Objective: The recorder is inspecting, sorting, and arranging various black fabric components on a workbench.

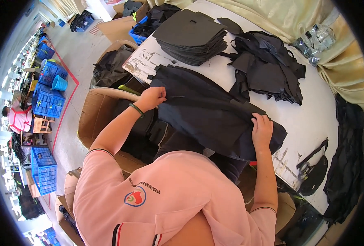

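**Both hands on the black cloth at the table's near edge**

While your left hand (151, 98) sits at the upper left end of the big black cloth (214, 115), your right hand (262, 130) rests on its lower right end, so the cloth stretches between your two hands. Your left fingers are curled in and pinch the cloth's edge; the fingertips are tucked under, so you cannot tell how much fabric they have. Your right fingers lie fairly flat and close together on top of the cloth, bent a little at the tips over a fold; whether they grip it or only press it down cannot be told.

The cloth lies on the white table (313, 110), near the edge closest to you, and its lower part hangs over that edge. Your own shoulder and pink shirt (169, 197) hide what lies below the hanging part. The cloth is black on black, so its folds and layers are hard to separate.

Its long axis runs slantwise, from upper left down to lower right, along the table's edge. Beyond it sit a stack of flat dark cut pieces (192, 37) and a loose heap of black scraps (268, 67), apart from the cloth. A cardboard box (94, 115) stands beside your left arm.
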### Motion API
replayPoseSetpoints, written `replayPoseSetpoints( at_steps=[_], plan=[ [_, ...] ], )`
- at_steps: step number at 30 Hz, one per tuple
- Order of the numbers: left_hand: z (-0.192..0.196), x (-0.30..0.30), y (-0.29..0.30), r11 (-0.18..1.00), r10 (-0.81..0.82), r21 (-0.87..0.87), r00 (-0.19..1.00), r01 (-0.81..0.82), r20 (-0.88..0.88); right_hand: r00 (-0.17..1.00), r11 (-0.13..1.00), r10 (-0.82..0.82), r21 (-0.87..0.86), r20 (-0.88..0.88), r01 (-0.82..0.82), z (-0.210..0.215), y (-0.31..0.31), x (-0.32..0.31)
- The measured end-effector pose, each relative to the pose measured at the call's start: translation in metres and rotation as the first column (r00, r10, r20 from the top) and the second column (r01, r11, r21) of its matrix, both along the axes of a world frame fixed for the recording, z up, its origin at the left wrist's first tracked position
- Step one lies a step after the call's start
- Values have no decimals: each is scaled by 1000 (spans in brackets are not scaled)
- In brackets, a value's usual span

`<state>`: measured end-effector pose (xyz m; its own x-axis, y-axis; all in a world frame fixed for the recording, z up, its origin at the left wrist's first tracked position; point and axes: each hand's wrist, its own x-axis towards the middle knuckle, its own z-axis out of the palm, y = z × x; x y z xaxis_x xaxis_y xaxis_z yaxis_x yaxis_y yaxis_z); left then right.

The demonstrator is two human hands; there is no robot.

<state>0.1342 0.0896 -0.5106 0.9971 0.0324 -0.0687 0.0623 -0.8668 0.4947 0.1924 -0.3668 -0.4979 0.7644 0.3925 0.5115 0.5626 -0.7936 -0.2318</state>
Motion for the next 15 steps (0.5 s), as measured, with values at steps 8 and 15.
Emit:
replayPoseSetpoints(
  at_steps=[8,15],
  plan=[
    [31,26,10,994,-55,-102,998,51,-38,1000,999,-3,37,6,3,0,0,-2],
    [24,31,1,988,-142,-78,980,133,-138,1000,998,1,56,19,-2,-1,-2,-1]
  ],
)
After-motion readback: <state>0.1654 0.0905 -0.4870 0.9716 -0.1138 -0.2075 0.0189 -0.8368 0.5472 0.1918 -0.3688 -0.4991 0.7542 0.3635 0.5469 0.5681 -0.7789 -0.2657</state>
